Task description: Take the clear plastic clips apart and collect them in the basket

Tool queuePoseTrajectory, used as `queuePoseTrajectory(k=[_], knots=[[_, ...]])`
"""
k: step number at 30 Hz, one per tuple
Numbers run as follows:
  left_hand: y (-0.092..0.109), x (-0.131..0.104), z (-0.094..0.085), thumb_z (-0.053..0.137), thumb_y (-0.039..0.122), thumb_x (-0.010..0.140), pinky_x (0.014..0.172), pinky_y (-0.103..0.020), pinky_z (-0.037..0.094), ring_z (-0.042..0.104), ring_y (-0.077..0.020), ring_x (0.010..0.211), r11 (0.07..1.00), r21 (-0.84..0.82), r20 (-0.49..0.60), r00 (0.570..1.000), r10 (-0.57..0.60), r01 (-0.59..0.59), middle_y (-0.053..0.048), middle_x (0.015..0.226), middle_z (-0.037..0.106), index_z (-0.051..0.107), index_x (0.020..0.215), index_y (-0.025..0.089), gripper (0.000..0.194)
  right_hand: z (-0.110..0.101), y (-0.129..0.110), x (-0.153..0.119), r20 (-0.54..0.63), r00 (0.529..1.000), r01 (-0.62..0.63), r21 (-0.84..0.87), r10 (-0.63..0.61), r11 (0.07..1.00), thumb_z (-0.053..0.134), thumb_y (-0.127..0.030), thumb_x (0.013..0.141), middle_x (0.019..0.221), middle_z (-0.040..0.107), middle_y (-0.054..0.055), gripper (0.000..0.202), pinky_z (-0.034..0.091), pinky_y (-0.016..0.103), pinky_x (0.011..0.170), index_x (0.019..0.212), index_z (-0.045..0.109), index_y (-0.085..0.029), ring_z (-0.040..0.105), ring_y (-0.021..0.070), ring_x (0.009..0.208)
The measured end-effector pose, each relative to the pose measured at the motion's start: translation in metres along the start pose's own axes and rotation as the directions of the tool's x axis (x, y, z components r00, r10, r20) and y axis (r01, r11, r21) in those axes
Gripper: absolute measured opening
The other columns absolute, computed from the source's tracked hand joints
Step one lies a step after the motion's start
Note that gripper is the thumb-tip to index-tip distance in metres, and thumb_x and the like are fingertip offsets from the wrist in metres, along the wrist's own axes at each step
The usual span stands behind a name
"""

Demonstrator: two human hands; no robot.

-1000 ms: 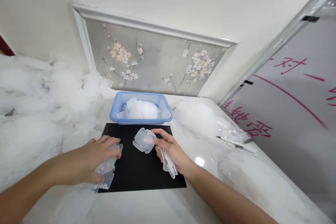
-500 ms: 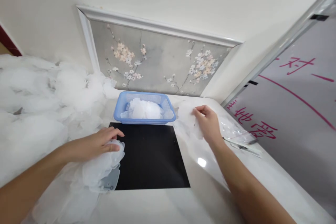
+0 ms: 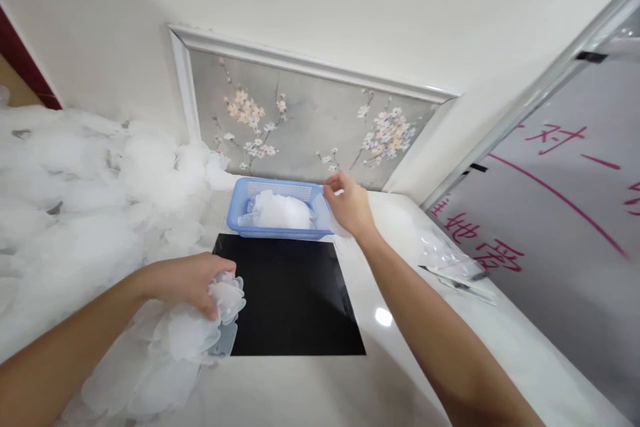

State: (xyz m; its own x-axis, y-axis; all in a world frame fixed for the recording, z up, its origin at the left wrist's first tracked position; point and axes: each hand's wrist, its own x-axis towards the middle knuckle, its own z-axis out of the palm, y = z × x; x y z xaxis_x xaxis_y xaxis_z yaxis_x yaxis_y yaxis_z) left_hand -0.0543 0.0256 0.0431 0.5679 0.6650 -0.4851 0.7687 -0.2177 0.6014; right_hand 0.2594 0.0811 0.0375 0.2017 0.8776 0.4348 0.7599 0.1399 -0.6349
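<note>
The translucent pieces [image 3: 227, 297] are lying under and just beyond the fingertips of my left hand [image 3: 187, 280], which is closing around some of them and overlapping the left edge of the black mat [image 3: 295, 300]. My right hand [image 3: 353, 208] has just moved from the right-hand pile [image 3: 400, 223] to the right rim of the blue basket [image 3: 280, 234]; its fingers are curling narrowly, and I cannot tell whether they are pinching anything. More pieces are resting inside, left of that hand. I'm judging that this shift is bringing the basket's contents within reach while my left is keeping its batch gathered.
</note>
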Motion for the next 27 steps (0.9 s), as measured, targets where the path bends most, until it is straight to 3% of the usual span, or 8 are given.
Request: queuePoseTrajectory(k=[3,6,10,12,16,19,22,27], knots=[[-0.001,-0.002,0.000,0.075,0.022,0.058,0.060,-0.026,0.040,0.061,-0.0234,0.075,0.992,-0.124,-0.012,1.000,0.018,-0.020,0.003,0.073,0.064,0.060,0.075,0.022,0.022,0.030,-0.024,0.022,0.155,0.988,-0.013,0.035,0.007,0.999,0.055,-0.034,0.090,0.092,0.073,0.009,0.018,0.046,0.038,0.084,0.093,0.064,-0.019,0.066,0.0252,0.090],[-0.003,-0.003,-0.001,0.078,0.024,0.060,0.068,-0.029,0.046,0.065,-0.0244,0.082,0.936,-0.351,-0.116,0.993,-0.030,-0.013,0.001,0.082,0.068,0.066,0.088,0.022,0.032,0.044,-0.036,0.028,0.220,0.975,0.007,0.060,-0.020,0.998,0.061,-0.037,0.089,0.097,0.074,0.011,0.019,0.044,0.042,0.090,0.091,0.065,-0.018,0.066,0.0272,0.097],[-0.003,0.001,0.002,0.082,0.034,0.066,0.075,-0.032,0.052,0.067,-0.0250,0.087,0.793,-0.599,-0.242,0.969,-0.048,-0.110,-0.004,0.093,0.072,0.067,0.106,0.021,0.045,0.039,-0.043,-0.006,0.219,0.967,0.098,0.163,-0.133,0.982,0.055,-0.033,0.093,0.104,0.073,0.008,0.016,0.042,0.041,0.096,0.095,0.065,-0.021,0.065,0.0249,0.103],[0.002,0.005,0.009,0.083,0.036,0.068,0.073,-0.032,0.053,0.068,-0.0237,0.084,0.655,-0.726,-0.292,0.956,-0.017,-0.210,-0.005,0.091,0.071,0.066,0.106,0.020,0.044,0.034,-0.043,-0.037,0.281,0.937,0.094,0.366,-0.207,0.926,0.052,-0.037,0.094,0.094,0.073,0.006,0.019,0.047,0.038,0.089,0.093,0.064,-0.023,0.066,0.0229,0.092],[0.016,0.015,0.031,0.088,0.033,0.064,0.069,-0.029,0.054,0.069,-0.0200,0.076,0.411,-0.877,-0.280,0.960,-0.014,-0.250,-0.003,0.086,0.071,0.065,0.105,0.018,0.049,0.033,-0.030,-0.098,0.562,0.803,-0.248,0.619,-0.199,0.745,0.075,-0.042,0.079,0.106,0.071,0.005,0.040,0.051,0.036,0.084,0.113,0.061,-0.025,0.066,0.0221,0.097],[0.019,0.023,0.046,0.090,0.031,0.062,0.065,-0.028,0.054,0.069,-0.0188,0.072,0.363,-0.911,-0.230,0.972,-0.048,-0.198,-0.002,0.085,0.072,0.064,0.104,0.018,0.051,0.035,-0.012,-0.124,0.718,0.684,-0.561,0.631,-0.129,0.536,0.078,-0.047,0.075,0.084,0.071,0.002,0.040,0.053,0.034,0.073,0.101,0.063,-0.021,0.067,0.0187,0.075],[0.011,0.029,0.051,0.090,0.030,0.062,0.064,-0.028,0.056,0.070,-0.0199,0.074,0.356,-0.918,-0.225,0.968,-0.110,-0.173,-0.003,0.087,0.073,0.064,0.109,0.018,0.055,0.030,0.004,-0.131,0.745,0.667,-0.695,0.625,-0.006,0.355,0.080,-0.048,0.073,0.073,0.068,0.000,0.037,0.053,0.031,0.068,0.086,0.064,-0.018,0.065,0.0157,0.066],[0.000,0.033,0.045,0.090,0.030,0.061,0.065,-0.031,0.059,0.073,-0.0229,0.076,0.368,-0.927,-0.186,0.942,-0.278,-0.074,-0.005,0.089,0.074,0.059,0.113,0.019,0.061,0.017,0.014,-0.122,0.777,0.630,-0.771,0.623,0.010,0.128,0.081,-0.031,0.071,0.092,0.072,0.004,0.033,0.053,0.037,0.086,0.098,0.067,-0.019,0.070,0.0188,0.084]])
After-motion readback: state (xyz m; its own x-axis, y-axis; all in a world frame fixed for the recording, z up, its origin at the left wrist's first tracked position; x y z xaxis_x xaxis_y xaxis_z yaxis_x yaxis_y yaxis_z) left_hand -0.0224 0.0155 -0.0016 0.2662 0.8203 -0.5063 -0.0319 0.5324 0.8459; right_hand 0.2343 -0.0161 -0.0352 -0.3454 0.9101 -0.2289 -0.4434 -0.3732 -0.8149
